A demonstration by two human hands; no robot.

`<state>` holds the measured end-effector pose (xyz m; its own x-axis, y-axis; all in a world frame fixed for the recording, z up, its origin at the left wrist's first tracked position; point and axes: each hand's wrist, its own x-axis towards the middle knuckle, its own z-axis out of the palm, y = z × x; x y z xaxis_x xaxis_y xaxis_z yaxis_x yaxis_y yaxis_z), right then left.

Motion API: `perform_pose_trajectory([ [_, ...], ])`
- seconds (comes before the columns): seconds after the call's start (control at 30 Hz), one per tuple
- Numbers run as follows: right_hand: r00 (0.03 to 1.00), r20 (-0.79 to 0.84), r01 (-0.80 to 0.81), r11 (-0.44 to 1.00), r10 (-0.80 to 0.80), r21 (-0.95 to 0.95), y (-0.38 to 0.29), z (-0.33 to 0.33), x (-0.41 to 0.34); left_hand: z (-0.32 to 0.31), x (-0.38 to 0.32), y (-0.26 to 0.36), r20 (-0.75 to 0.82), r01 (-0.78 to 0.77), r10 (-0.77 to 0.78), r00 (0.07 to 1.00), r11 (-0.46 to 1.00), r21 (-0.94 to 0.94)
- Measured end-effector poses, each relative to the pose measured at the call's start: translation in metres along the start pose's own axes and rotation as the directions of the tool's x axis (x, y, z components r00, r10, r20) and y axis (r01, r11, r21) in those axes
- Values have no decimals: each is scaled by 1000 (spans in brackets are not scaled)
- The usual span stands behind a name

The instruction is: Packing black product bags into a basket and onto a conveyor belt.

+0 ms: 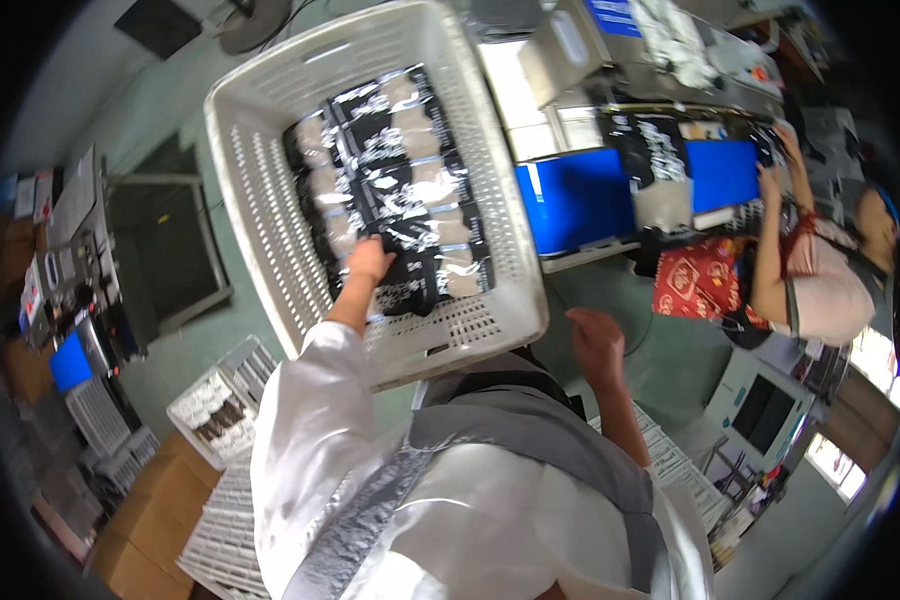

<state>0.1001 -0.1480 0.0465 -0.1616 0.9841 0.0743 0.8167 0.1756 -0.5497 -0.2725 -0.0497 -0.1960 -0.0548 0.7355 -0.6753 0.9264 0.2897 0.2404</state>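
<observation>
A white perforated plastic basket [521, 300] stands before me, holding two rows of flat, shiny black packets [390, 142] with clear windows that show a beige content. My left hand [370, 259] reaches into the basket and touches the packets near the front of the left row. Its fingertips are hidden among the film, so a grip cannot be made out. Outside the basket, off its near right corner, my right hand [598, 341] hangs blurred over the floor with nothing seen in it.
A blue conveyor belt [577, 199] right of the basket carries a black packet [654, 172]. A co-worker [825, 277] in a red apron handles packets at its far end. Stacked white crates [225, 517] and a cardboard box [146, 517] stand at lower left.
</observation>
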Motion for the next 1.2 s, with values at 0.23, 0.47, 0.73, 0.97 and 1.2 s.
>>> perform_pose_trajectory([
  [0.23, 993, -116, 40, 998, -35, 47, 1, -27, 15, -83, -47, 113, -610, -513, 169, 775, 732, -449],
  [0.47, 964, -251, 119, 985, -84, 127, 35, -48, 26, -98, -100, 249, -419, -490, 280, 864, 273, -828],
  [0.73, 952, -282, 198, 942, -119, 271, 98, -77, 43, -85, -121, 327, -226, -191, -56, 973, 362, -913],
  [0.97, 975, -212, 131, 952, -72, 277, 136, -82, 76, -61, -71, 315, -350, -112, -241, 905, 658, -744],
  [1.2, 995, 11, -97, 882, 104, 462, 123, -30, 101, -92, -81, 313, -277, -72, -311, 909, 539, -839],
])
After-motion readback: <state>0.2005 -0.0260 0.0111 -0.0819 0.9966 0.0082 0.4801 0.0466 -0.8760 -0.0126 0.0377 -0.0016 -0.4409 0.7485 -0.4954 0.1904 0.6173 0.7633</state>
